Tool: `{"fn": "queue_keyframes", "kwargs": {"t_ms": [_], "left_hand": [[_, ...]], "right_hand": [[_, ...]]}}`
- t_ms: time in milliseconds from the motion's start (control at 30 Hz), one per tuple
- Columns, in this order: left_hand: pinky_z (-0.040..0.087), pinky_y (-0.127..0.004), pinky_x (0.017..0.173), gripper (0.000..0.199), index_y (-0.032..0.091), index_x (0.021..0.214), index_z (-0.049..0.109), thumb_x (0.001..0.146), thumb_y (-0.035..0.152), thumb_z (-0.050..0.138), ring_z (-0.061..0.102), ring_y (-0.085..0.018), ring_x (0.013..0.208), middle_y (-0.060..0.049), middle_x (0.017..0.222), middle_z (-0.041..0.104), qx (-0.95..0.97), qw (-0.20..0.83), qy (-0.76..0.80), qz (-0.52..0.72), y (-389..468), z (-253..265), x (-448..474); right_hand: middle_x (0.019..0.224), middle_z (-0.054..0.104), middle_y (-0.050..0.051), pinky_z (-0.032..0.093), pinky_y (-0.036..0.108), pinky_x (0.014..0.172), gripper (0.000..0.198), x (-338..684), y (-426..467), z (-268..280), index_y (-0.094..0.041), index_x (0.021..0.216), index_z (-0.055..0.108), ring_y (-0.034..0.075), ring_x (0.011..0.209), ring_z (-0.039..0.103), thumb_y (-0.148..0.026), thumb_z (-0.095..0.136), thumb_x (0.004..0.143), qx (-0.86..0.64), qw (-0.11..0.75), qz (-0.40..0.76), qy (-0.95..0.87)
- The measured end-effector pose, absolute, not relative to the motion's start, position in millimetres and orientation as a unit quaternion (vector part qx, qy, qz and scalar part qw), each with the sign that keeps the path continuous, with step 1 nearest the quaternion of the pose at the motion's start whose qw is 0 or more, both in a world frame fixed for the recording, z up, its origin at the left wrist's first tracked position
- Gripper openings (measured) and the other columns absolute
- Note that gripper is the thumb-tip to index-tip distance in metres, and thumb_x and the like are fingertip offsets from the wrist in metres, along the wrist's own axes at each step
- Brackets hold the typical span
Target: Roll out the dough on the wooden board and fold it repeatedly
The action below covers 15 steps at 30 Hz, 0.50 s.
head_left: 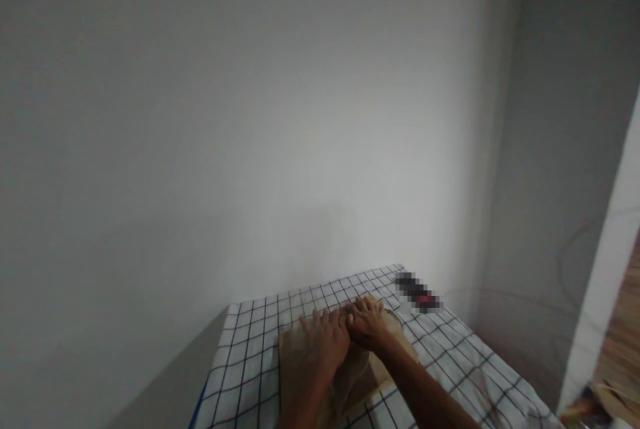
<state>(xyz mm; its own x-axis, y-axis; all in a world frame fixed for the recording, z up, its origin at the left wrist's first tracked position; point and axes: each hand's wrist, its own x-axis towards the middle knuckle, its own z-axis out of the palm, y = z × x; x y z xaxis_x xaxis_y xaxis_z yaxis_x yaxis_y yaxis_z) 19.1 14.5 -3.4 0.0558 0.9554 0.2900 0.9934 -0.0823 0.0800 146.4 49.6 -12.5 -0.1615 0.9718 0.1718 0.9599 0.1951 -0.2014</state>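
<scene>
brown sheet (353, 370) under lh (330, 341) (& rh (367, 327))

The scene was dimly lit, with a soft bright patch cast on the smooth, pale grey wall (300, 116) right of centre and faded into gloom toward the corners. A faint, soft-edged shadow was thrown low on that wall, and a darker wedge was formed beside the white cloth with dark grid lines (250, 329). The darker grey side wall (560, 116) was left in shade. The fingers of the bare left hand (327, 339) were smeared by blur. A dark, red-marked oblong object (417, 292) was masked by coarse pixelation, and fine detail was softened throughout.
</scene>
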Motion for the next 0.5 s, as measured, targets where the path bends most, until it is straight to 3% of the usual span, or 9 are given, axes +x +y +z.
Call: {"fn": "queue_keyframes", "kwargs": {"t_ms": [133, 300, 500], "left_hand": [[0.016, -0.065, 0.122, 0.048, 0.029, 0.142, 0.058, 0.103, 0.033, 0.030, 0.039, -0.034, 0.146, -0.007, 0.150, 0.055, -0.728, 0.096, -0.655, -0.179, 6, -24, 16], [0.005, -0.066, 0.125, 0.050, 0.032, 0.150, 0.050, 0.104, 0.029, 0.030, 0.028, -0.031, 0.152, -0.001, 0.158, 0.047, -0.746, 0.115, -0.621, -0.212, -9, -46, 12], [0.006, -0.057, 0.128, 0.048, 0.037, 0.144, 0.055, 0.104, 0.032, 0.029, 0.030, -0.027, 0.151, 0.006, 0.157, 0.046, -0.739, 0.085, -0.624, -0.239, -25, -45, 14]], "right_hand": [[0.158, 0.043, 0.014, 0.010, 0.070, 0.118, 0.047, 147, 36, -21, -0.025, 0.143, 0.056, 0.034, 0.149, 0.031, -0.036, 0.032, 0.104, -0.639, 0.152, 0.028, -0.754], [0.161, 0.040, 0.010, 0.009, 0.065, 0.121, 0.049, 147, 9, -27, -0.028, 0.148, 0.050, 0.031, 0.151, 0.027, -0.041, 0.032, 0.105, -0.649, 0.170, -0.001, -0.742], [0.162, 0.038, 0.004, 0.011, 0.059, 0.123, 0.051, 152, -14, -29, -0.032, 0.152, 0.045, 0.028, 0.152, 0.027, -0.043, 0.023, 0.107, -0.612, 0.181, -0.015, -0.769]]}}
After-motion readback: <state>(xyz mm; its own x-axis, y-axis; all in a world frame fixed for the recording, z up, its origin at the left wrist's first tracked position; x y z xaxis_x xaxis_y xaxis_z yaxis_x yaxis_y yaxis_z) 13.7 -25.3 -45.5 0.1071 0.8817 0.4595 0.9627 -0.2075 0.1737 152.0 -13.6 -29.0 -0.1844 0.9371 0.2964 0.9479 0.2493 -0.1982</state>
